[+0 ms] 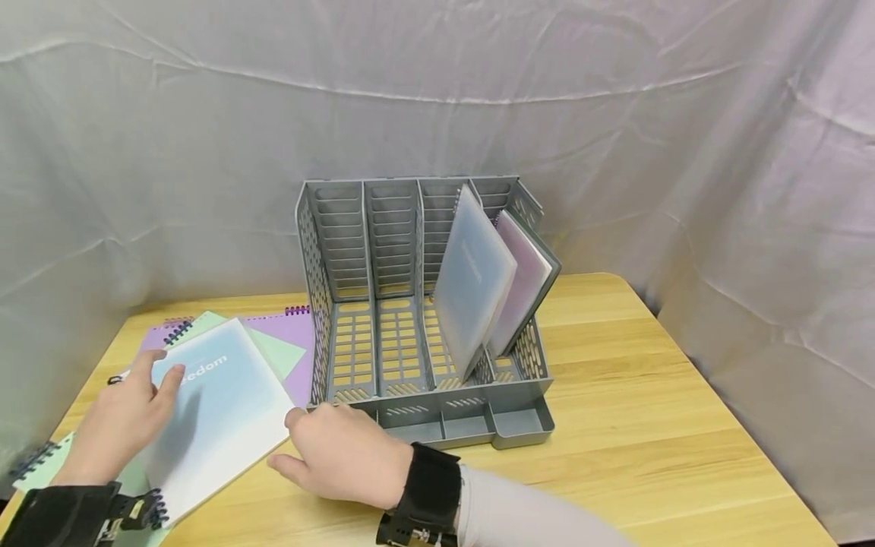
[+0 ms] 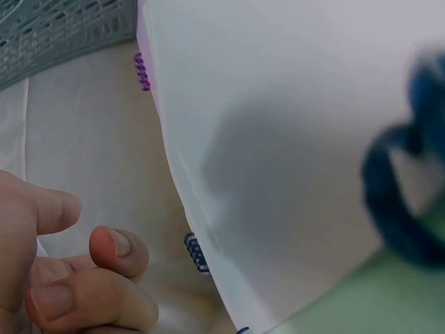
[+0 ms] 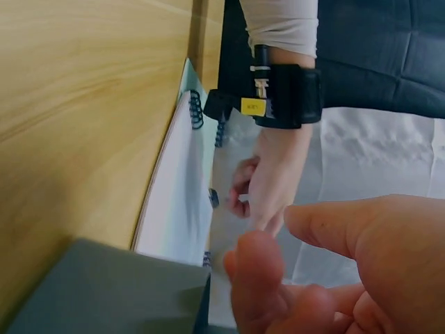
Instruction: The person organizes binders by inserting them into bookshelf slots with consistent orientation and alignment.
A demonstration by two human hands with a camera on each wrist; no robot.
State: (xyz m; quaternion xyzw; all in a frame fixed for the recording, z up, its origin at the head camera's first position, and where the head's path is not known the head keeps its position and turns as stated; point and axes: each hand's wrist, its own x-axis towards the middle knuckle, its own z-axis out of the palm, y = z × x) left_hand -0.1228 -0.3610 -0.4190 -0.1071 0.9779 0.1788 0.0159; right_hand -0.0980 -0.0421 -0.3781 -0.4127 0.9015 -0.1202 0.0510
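A spiral notebook with a blue and white cover (image 1: 229, 422) tops a loose pile at the left. Above its left part hovers my left hand (image 1: 126, 414), thumb and forefinger spread, casting a shadow on the cover. In the left wrist view the fingers (image 2: 97, 299) are loosely bent and hold nothing, apart from the notebook's edge. My right hand (image 1: 349, 456) is by the notebook's right corner, in front of the rack. Seen from the right wrist, its thumb and fingers (image 3: 257, 268) are bent with nothing between them.
Green notebooks (image 1: 280, 353) and a purple one (image 1: 301, 380) lie underneath. A grey file rack (image 1: 403, 395) stands mid-table, with small front trays (image 1: 522, 425). Leaning in its right compartments are another blue notebook (image 1: 472, 277) and a pinkish-purple one (image 1: 521, 277). A grey curtain hangs behind.
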